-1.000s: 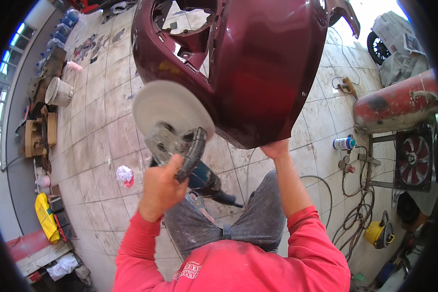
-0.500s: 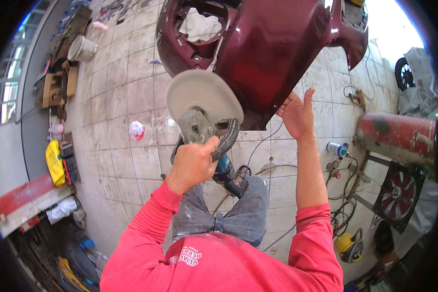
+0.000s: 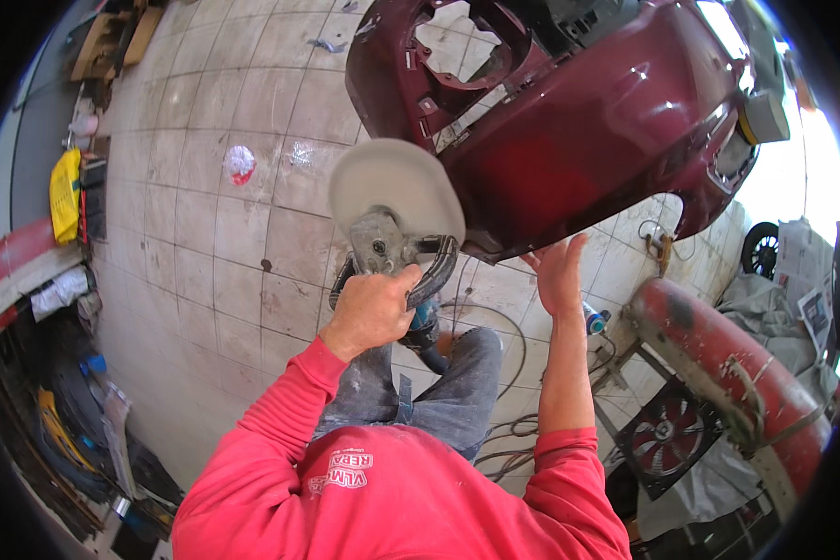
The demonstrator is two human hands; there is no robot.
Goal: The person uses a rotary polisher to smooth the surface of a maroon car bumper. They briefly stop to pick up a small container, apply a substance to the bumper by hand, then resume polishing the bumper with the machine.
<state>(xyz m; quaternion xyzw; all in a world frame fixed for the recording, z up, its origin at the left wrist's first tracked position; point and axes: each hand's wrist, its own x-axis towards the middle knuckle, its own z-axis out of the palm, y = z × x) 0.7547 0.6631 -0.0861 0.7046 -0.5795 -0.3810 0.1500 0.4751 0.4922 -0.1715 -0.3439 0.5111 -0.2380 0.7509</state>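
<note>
My left hand [image 3: 369,308] is closed around the black loop handle of a power polisher [image 3: 380,247]. The polisher's round, pale pad [image 3: 392,187] faces away from me, its right side close to the fairing; whether they touch I cannot tell. The glossy maroon vehicle fairing [image 3: 579,159], with a large cut-out at its left, reaches across the upper right. At its lower edge is my right hand [image 3: 562,275], palm up and thumb apart, the fingers stretched out. Their tips are partly hidden by the panel edge.
Right of me stand a red cylindrical tank [image 3: 719,355] and a fan [image 3: 670,431]. A cable [image 3: 513,327] loops over the tiled floor near my legs. A white and red cloth [image 3: 240,164] lies on the floor at left. Cluttered shelving [image 3: 75,373] lines the left side.
The floor, tank and fairing have swung clockwise in view as I turn left. The fairing now lies more level, extending right. My left hand keeps its hold; my right hand stays at the fairing's edge.
</note>
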